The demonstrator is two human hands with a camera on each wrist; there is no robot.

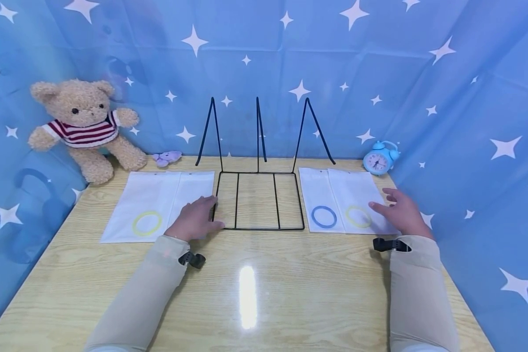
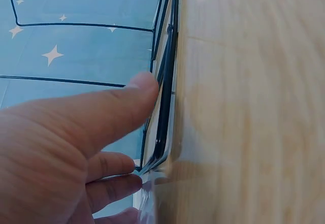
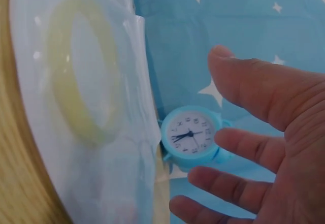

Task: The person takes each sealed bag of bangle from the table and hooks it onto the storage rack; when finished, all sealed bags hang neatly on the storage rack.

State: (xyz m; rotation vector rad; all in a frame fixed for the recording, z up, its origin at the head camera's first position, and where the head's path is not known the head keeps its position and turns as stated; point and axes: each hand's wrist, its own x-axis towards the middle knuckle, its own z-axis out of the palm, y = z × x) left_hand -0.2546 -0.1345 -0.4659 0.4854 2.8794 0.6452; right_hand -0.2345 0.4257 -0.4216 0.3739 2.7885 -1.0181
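My left hand is at the front left corner of a black wire rack, its fingertips over the left rail and its thumb by the front rail. In the left wrist view, the thumb and fingers lie apart beside the dark wire. My right hand hovers with spread fingers at the right edge of a white translucent bag with a yellow ring. Left of it, another bag has a blue ring. Two similar bags lie left of the rack, one showing a yellow ring.
A light blue alarm clock stands at the back right beyond my right hand. At the back left sit a teddy bear and a small purple item. Blue star-patterned cloth borders the wooden table on three sides.
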